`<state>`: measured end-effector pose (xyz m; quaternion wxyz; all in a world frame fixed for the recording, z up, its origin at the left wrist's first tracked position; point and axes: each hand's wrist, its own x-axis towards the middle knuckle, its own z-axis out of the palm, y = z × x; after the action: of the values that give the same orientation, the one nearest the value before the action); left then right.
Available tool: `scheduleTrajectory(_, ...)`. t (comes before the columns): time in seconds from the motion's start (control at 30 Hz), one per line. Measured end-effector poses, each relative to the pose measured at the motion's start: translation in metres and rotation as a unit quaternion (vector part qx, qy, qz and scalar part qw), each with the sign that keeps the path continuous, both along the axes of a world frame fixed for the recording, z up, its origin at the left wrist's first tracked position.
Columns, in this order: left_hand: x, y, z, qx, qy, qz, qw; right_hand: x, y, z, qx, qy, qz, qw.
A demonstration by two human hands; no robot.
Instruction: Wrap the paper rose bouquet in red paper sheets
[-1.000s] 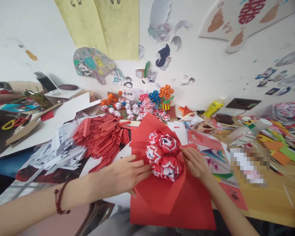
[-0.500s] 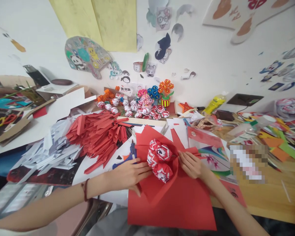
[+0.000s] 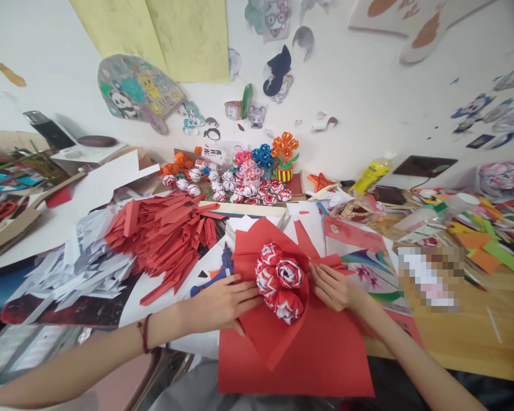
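A bouquet of red-and-white folded paper flowers (image 3: 289, 272) lies in a cone of red wrapping paper (image 3: 257, 237) in front of me. At its left edge, my left hand (image 3: 223, 302) holds the wrapping, fingers stretched along the inside beside the flowers and thumb lower down on the outside. On the other side, my right hand (image 3: 332, 285) is closed on the gathered end of the wrapping, its fingertips pinched together. Underneath, a flat red sheet (image 3: 295, 371) reaches over the table's front edge. A blue glue gun (image 3: 223, 271) lies partly behind my left hand.
Piles of red paper strips (image 3: 163, 234) and white paper strips (image 3: 81, 262) lie to the left. Small paper flowers (image 3: 240, 191) and a striped flowerpot (image 3: 284, 173) stand along the wall. A yellow bottle (image 3: 372, 174) and coloured paper scraps (image 3: 480, 245) are at the right.
The view has shifted slightly, so the background sits a little further left. Both hands keep their hold on the wrapping, and the flowers are turned slightly more toward me.
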<state>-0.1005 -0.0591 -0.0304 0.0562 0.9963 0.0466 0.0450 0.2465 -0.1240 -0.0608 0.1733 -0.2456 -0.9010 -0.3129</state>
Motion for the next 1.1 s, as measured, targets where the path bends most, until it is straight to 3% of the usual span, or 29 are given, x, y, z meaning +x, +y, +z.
scheduleTrajectory(0.63, 0.000, -0.004, 0.004, 0.005, -0.022, 0.005, 1.000, 0.004, 0.000, -0.009, -0.025, 0.020, 0.006, 0.999)
scheduleTrajectory(0.73, 0.002, -0.006, 0.021, -0.010, -0.037, 0.009, 0.999, 0.002, 0.000, -0.002, -0.049, 0.043, -0.002, 0.998)
scheduleTrajectory(0.83, 0.007, -0.002, 0.051, -0.041, -0.059, 0.039, 0.997, -0.002, -0.001, 0.012, -0.098, 0.115, -0.043, 0.988)
scheduleTrajectory(0.9, 0.012, 0.004, 0.072, -0.073, -0.084, 0.095, 0.989, -0.007, -0.003, 0.024, -0.154, 0.177, -0.082, 0.969)
scheduleTrajectory(1.0, 0.021, 0.013, 0.097, -0.086, -0.146, 0.205, 0.964, -0.016, -0.009, 0.044, -0.255, 0.283, -0.139, 0.914)
scheduleTrajectory(1.1, 0.030, 0.014, 0.110, -0.019, -0.256, 0.302, 0.918, -0.028, -0.015, 0.063, -0.323, 0.381, -0.225, 0.837)
